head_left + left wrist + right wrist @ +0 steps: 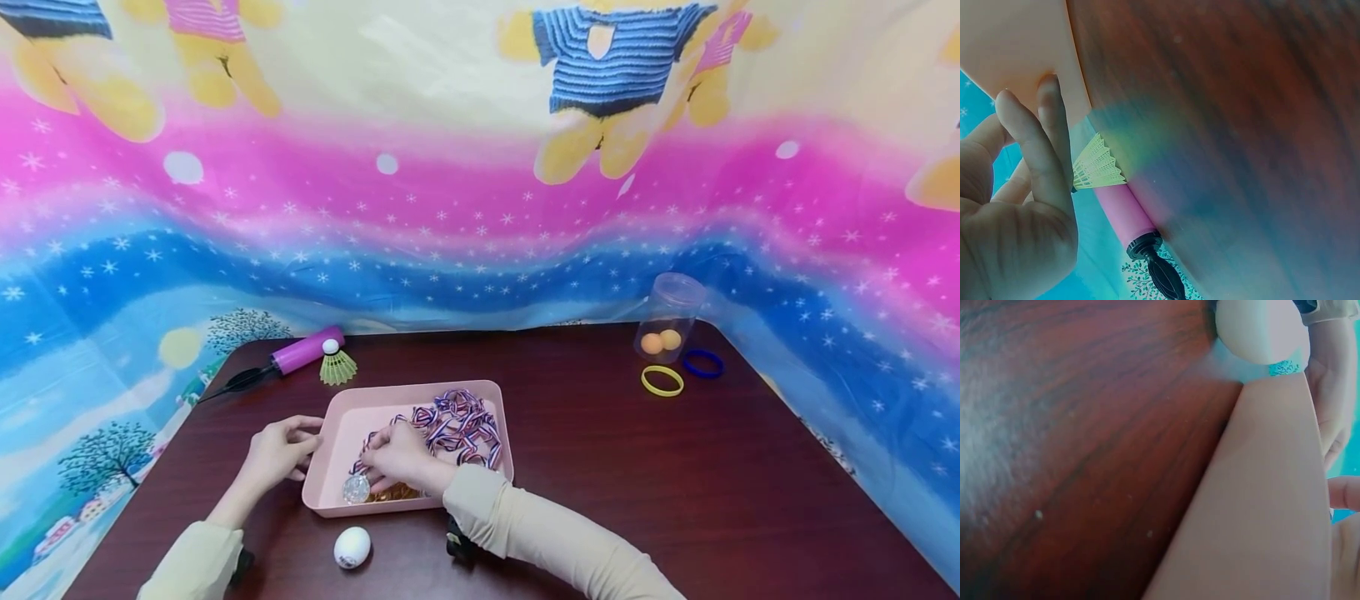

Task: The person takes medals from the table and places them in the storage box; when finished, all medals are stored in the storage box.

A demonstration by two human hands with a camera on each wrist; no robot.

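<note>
Inside a pink tray [341,433] in the head view lie several medals with red, white and blue striped ribbons [468,425]. My right hand [405,458] reaches into it, fingers curled at the ribbon beside a silver medal [356,489], which they grip. Gold medals [393,492] lie partly hidden under that hand. Along the tray's left wall is my left hand [276,454], fingers loosely bent and holding nothing; in the left wrist view its fingertips [1050,94] meet the wall. The right wrist view mostly shows the tray's outer side [1260,487].
A white egg-shaped ball [352,547] sits in front of the tray. Behind it are a yellow shuttlecock [338,367] and a purple hand pump [303,352]. At the far right stand a clear jar [667,312] with orange balls, a yellow band [662,381] and a blue band [703,363].
</note>
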